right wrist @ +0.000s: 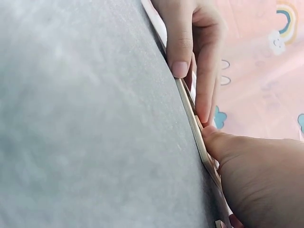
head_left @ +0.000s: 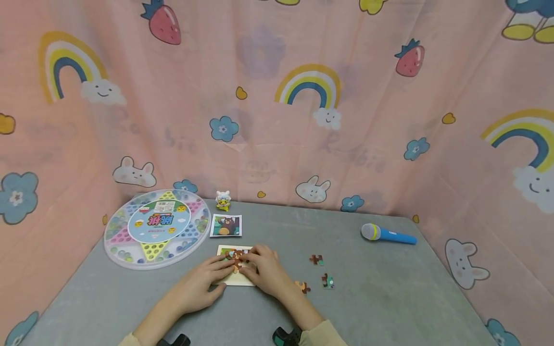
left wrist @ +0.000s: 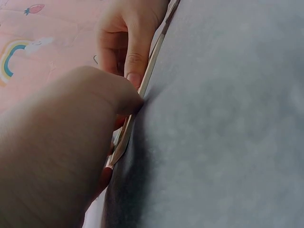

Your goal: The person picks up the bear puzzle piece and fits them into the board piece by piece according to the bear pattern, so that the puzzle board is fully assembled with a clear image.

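Observation:
A small wooden jigsaw board [head_left: 235, 279] with a brown bear picture lies on the grey table under both hands. My left hand [head_left: 203, 283] rests straight fingers over the bear pieces, its thumb at the board's near edge. From the right side my right hand [head_left: 267, 270] bends over the board, thumb and fingertips at a puzzle piece [right wrist: 198, 123] that stands slightly above the board; its fingers partly hide the grip. In the left wrist view, the right thumb [left wrist: 134, 78] comes down at the board's edge.
Loose jigsaw pieces [head_left: 328, 281] lie right of the board. Behind it are a bear picture card [head_left: 226, 226] and a small figurine [head_left: 223, 200]. A round marble game board [head_left: 117, 250] stands at the back left, a blue toy microphone [head_left: 396, 236] at the back right.

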`<state>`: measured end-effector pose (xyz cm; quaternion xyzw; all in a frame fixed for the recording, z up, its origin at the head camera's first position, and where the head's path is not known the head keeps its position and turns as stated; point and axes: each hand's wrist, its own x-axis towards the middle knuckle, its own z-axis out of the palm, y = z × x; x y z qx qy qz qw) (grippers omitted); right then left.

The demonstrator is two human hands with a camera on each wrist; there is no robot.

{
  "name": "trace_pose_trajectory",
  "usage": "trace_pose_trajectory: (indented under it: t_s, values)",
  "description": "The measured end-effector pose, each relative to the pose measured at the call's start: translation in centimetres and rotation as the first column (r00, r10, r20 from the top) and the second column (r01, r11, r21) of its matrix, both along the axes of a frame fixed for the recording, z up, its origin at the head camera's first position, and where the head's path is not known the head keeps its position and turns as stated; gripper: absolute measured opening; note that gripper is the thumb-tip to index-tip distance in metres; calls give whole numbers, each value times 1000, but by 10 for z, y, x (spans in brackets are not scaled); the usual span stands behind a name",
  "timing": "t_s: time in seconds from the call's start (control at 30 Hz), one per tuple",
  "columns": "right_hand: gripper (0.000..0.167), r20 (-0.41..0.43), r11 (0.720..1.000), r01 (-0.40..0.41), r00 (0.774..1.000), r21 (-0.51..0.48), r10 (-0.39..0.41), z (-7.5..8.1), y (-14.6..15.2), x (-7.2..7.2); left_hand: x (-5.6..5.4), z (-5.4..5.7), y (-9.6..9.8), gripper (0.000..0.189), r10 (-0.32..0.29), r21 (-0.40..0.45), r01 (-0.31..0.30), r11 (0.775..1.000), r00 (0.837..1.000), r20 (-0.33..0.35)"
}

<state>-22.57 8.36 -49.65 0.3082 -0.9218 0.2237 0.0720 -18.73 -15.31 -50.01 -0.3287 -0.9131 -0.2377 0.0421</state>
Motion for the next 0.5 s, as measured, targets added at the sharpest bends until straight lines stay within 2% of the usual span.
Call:
trace_pose_trajectory:
  t_s: [0.13, 0.33, 0.5]
  values:
    - [26, 21, 1000, -10, 1000, -14, 11, 0, 1, 0, 0, 0, 0, 48, 0, 4, 0, 1000, 1000, 15]
    - [23, 37, 993, -38, 998, -108, 42, 8, 6, -5, 1, 1, 1, 49, 23, 5, -24, 1000, 999, 36]
    - [23, 68, 985, 13, 998, -175, -1, 17, 22, -14, 1, 1, 2, 48, 40, -11, -40, 999, 998, 45]
